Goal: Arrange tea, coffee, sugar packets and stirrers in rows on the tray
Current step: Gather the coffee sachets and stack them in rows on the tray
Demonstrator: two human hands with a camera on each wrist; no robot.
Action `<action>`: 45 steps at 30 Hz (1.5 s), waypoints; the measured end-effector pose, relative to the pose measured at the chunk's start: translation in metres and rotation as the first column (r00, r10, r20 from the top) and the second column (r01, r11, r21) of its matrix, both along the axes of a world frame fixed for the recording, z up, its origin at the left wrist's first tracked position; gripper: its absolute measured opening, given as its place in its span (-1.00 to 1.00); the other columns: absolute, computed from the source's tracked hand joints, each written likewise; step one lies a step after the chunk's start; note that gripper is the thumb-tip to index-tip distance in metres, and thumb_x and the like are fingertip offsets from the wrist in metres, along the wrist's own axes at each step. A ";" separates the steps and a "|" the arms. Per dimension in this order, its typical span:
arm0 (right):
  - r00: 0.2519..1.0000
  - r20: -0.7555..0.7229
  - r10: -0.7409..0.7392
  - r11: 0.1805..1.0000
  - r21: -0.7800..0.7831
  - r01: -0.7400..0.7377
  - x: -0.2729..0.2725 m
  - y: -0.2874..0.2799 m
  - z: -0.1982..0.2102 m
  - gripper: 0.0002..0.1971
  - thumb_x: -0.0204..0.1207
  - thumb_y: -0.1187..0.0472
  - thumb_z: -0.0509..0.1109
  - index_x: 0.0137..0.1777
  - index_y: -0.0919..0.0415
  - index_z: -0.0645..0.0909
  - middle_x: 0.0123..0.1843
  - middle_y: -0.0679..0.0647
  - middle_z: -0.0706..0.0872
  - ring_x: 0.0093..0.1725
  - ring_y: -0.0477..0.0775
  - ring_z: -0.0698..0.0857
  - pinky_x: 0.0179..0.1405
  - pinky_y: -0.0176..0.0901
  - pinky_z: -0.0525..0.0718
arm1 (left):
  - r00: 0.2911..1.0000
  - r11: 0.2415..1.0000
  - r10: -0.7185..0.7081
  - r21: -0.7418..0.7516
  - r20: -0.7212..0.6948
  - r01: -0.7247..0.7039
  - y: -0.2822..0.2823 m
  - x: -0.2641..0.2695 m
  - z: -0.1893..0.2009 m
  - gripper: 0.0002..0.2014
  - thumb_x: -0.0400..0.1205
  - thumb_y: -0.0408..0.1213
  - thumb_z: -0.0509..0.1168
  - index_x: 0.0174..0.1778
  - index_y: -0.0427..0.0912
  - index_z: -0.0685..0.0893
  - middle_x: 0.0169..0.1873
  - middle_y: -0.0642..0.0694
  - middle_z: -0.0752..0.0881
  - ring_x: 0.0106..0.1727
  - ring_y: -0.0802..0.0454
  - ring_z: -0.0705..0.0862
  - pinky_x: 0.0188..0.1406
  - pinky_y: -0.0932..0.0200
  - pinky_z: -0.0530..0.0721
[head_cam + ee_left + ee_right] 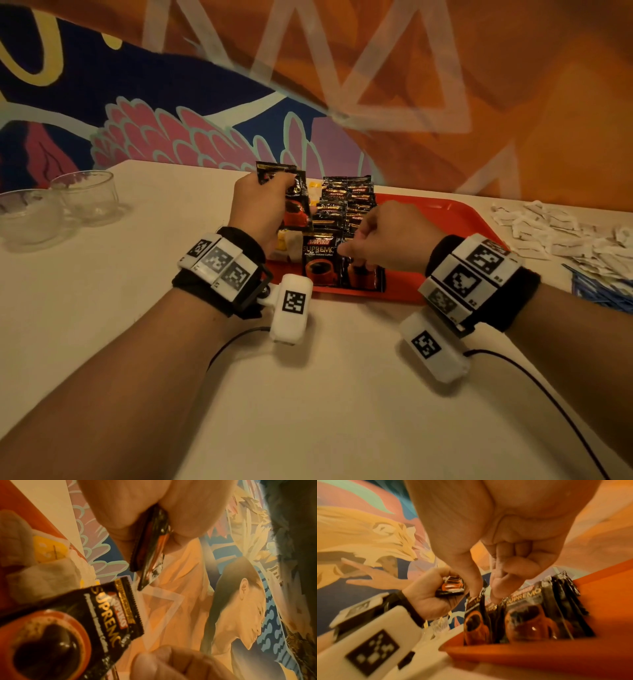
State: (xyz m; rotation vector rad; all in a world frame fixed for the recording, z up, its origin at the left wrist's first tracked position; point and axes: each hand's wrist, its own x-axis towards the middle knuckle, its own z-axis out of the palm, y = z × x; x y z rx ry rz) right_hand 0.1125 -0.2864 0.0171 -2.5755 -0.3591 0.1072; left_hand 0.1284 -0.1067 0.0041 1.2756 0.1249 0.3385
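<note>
White table [102, 342], red tray [445, 212]: left hand [257, 205] clamps spare coffee sachets [291, 202]; right hand [387, 236] pinches front sachet [320, 260]. Square edge-to-edge before letting go.

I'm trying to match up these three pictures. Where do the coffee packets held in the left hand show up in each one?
Head view: the held coffee packets stand upper centre, gripped by the left hand above the red tray.
Left wrist view: seen edge-on, top centre, pinched between the fingers.
Right wrist view: centre left, in the left hand's curled fingers.
Shared landmark: the red tray.
</note>
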 end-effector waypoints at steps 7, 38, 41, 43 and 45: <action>0.991 0.134 -0.008 0.949 0.314 -0.035 0.002 0.006 0.012 -0.71 0.43 -0.17 0.56 -0.17 0.05 0.73 -0.20 -0.03 0.81 -0.13 -0.06 0.78 -0.13 -0.06 0.76 | 0.990 0.991 -0.133 0.026 0.036 0.133 -0.010 -0.014 0.004 -0.75 0.61 -0.36 0.46 0.18 -0.36 0.71 -0.02 -0.33 0.83 -0.01 -0.27 0.84 0.00 -0.26 0.81; 0.993 -0.092 -0.079 0.989 0.121 0.090 0.008 -0.039 -0.021 -0.84 0.39 0.10 0.64 -0.16 0.14 0.76 -0.15 0.07 0.81 -0.12 0.04 0.71 -0.06 -0.04 0.67 | 0.999 0.999 -0.045 -0.015 0.029 0.046 -0.009 -0.014 0.009 -0.75 0.79 -0.11 0.20 0.07 -0.22 0.64 -0.36 -0.11 0.69 -0.45 0.03 0.62 -0.47 0.17 0.59; 0.991 -0.098 -0.088 0.992 0.083 0.096 0.006 -0.037 -0.024 -0.81 0.40 0.06 0.64 -0.20 0.13 0.73 -0.25 0.01 0.72 -0.20 -0.01 0.64 -0.20 -0.14 0.59 | 0.998 0.999 -0.051 -0.018 0.024 0.052 -0.009 -0.013 0.008 -0.76 0.79 -0.11 0.20 0.04 -0.21 0.64 -0.35 -0.12 0.70 -0.44 0.02 0.62 -0.46 0.17 0.59; 0.991 -0.086 -0.105 0.993 0.046 0.109 0.005 -0.036 -0.025 -0.78 0.38 0.02 0.65 -0.22 0.11 0.70 -0.28 -0.03 0.69 -0.21 -0.04 0.63 -0.21 -0.15 0.58 | 0.998 0.998 -0.053 -0.021 0.026 0.054 -0.008 -0.013 0.009 -0.77 0.79 -0.11 0.20 0.02 -0.20 0.64 -0.35 -0.12 0.70 -0.43 0.01 0.62 -0.45 0.16 0.59; 0.990 -0.067 -0.124 0.992 0.012 0.125 0.005 -0.035 -0.023 -0.74 0.35 -0.01 0.67 -0.25 0.10 0.67 -0.30 -0.05 0.68 -0.20 -0.04 0.64 -0.20 -0.16 0.59 | 0.998 0.998 -0.054 -0.020 0.026 0.055 -0.008 -0.013 0.009 -0.77 0.79 -0.12 0.20 0.00 -0.19 0.63 -0.36 -0.11 0.70 -0.43 0.01 0.62 -0.46 0.16 0.58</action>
